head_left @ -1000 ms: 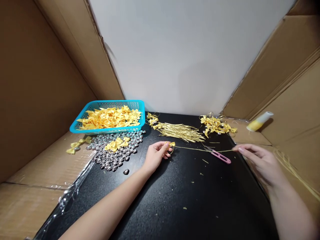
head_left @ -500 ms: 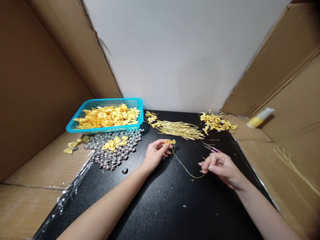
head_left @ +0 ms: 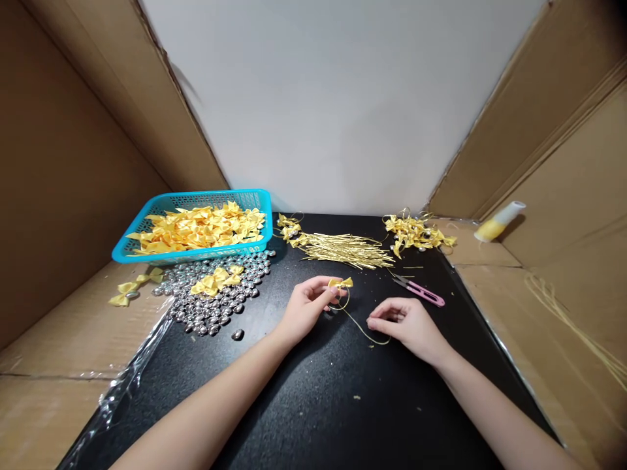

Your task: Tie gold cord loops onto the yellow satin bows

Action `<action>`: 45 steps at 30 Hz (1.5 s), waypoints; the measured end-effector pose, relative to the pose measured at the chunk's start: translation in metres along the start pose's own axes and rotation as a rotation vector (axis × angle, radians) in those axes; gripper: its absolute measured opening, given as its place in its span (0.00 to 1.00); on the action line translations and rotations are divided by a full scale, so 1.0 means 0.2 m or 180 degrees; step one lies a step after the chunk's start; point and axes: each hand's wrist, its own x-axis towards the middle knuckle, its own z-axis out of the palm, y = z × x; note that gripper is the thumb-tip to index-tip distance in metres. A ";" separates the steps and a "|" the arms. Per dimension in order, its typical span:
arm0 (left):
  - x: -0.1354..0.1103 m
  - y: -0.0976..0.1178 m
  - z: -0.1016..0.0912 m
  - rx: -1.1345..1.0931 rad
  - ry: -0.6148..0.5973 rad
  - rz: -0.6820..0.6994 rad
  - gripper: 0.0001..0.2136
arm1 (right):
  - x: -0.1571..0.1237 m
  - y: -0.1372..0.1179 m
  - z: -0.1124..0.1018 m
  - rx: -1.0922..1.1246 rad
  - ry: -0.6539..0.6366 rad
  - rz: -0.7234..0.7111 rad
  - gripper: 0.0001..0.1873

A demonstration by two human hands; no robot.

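My left hand (head_left: 308, 307) is closed, with thumb and fingers pinching a small yellow ribbon bow (head_left: 341, 283) above the black table. From the bow hangs a thin gold cord (head_left: 361, 331), which loops down toward the right and passes under my right hand (head_left: 406, 326). That hand's thumb and fingertips are pressed together on the cord; its far end is hidden. Pink thread snips (head_left: 425, 293) lie just beyond my right hand. Behind both hands is a bundle of cut gold cords (head_left: 345, 250).
At the back left stands a turquoise basket (head_left: 266, 225) of yellow bows. Silver beads (head_left: 210, 313) spread before it, with several loose bows (head_left: 215, 282) on them. Finished-looking bows with cords (head_left: 416, 235) are heaped at the back right. A white-and-yellow cone (head_left: 499, 222) rests beside cardboard.
My right hand has moved left and slightly up, closer to my left hand, uncovering the snips' pink handle. The bow has tilted a little. The whole view has shifted slightly.
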 end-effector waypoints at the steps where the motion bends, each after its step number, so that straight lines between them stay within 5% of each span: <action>1: -0.01 0.00 0.01 -0.0002 -0.0048 0.0000 0.16 | 0.00 0.00 0.00 -0.0021 0.0033 -0.0013 0.10; 19: -0.03 -0.04 0.09 0.0289 -0.0085 0.0257 0.13 | -0.01 -0.02 0.14 -0.0635 0.0678 -0.0442 0.05; 45: -0.03 -0.05 0.12 0.0414 -0.0225 0.0248 0.12 | 0.01 -0.01 0.17 0.0050 0.0884 -0.0424 0.12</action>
